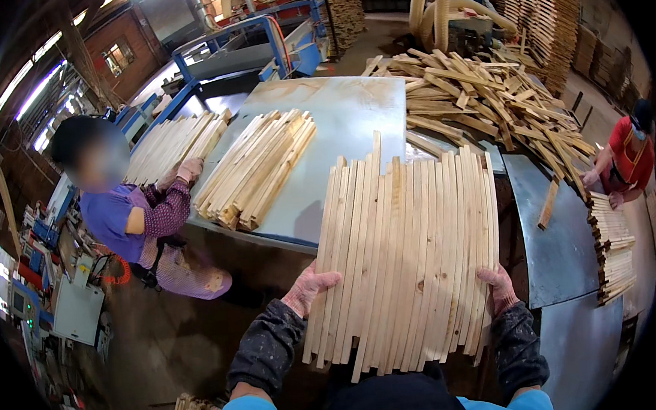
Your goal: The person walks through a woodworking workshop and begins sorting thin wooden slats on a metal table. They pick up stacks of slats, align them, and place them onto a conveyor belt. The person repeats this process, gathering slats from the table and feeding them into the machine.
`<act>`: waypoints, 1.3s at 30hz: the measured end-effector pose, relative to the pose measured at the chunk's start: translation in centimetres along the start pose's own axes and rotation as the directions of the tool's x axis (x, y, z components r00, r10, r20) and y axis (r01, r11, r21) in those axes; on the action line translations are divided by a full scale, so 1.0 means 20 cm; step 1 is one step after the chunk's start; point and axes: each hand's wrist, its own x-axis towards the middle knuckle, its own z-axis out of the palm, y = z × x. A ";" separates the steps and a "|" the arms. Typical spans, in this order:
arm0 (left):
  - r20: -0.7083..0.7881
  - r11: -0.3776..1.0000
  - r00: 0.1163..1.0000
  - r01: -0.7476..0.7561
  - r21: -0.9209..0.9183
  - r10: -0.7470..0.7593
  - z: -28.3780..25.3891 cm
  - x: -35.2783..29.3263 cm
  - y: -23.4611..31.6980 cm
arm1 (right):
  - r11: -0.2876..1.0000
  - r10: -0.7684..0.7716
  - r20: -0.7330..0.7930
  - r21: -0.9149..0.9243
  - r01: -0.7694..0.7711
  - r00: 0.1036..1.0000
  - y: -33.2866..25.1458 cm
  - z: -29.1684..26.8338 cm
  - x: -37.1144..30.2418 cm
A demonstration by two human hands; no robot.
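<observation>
Between my two gloved hands is a wide row of pale wooden strips (402,253), pressed side by side with uneven ends. My left hand (310,287) is closed against the row's left edge, its thumb lying over the outer strips. On the opposite edge, my right hand (500,288) grips the outermost strips, fingers partly hidden. The row's near end is close to my body, over my apron; its far end reaches the metal-topped table (359,101). One strip sticks out beyond the others at the far end.
Another bundle of strips (258,168) lies on the table. At left, a person in purple (129,210) handles more strips (174,147). A loose heap of wood (479,94) sits far right. A person in red (633,152) stands by stacked strips (612,244) beside a metal surface (558,228).
</observation>
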 end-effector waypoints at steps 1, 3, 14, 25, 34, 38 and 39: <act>-0.013 1.000 1.000 -0.001 -0.001 0.001 -0.05 0.02 0.01 | 1.000 0.027 -0.016 0.002 -0.027 1.000 0.01 0.02 0.05; -0.009 1.000 1.000 0.020 0.014 -0.020 -0.11 0.08 0.14 | 0.998 0.069 -0.064 0.012 -0.069 0.996 0.04 0.08 0.18; -0.211 0.933 0.976 0.120 0.340 -0.049 -0.50 0.71 0.69 | 0.972 0.192 -0.210 0.174 -0.157 0.959 0.18 0.30 0.96; -0.276 0.191 0.950 0.247 0.950 0.143 -0.42 1.21 1.20 | 0.979 0.168 -0.224 0.155 -0.135 0.960 -0.09 0.55 1.29; -0.411 0.216 0.855 0.357 0.909 0.316 -0.42 1.32 1.09 | 0.987 0.129 -0.248 0.130 -0.099 0.960 -0.10 0.54 1.32; -0.441 0.191 0.843 0.399 0.897 0.309 -0.42 1.33 1.11 | 0.986 0.104 -0.207 0.151 -0.074 0.973 -0.10 0.55 1.34; -0.451 0.189 0.837 0.410 0.892 0.310 -0.42 1.33 1.12 | 0.986 0.100 -0.207 0.154 -0.069 0.973 -0.10 0.55 1.34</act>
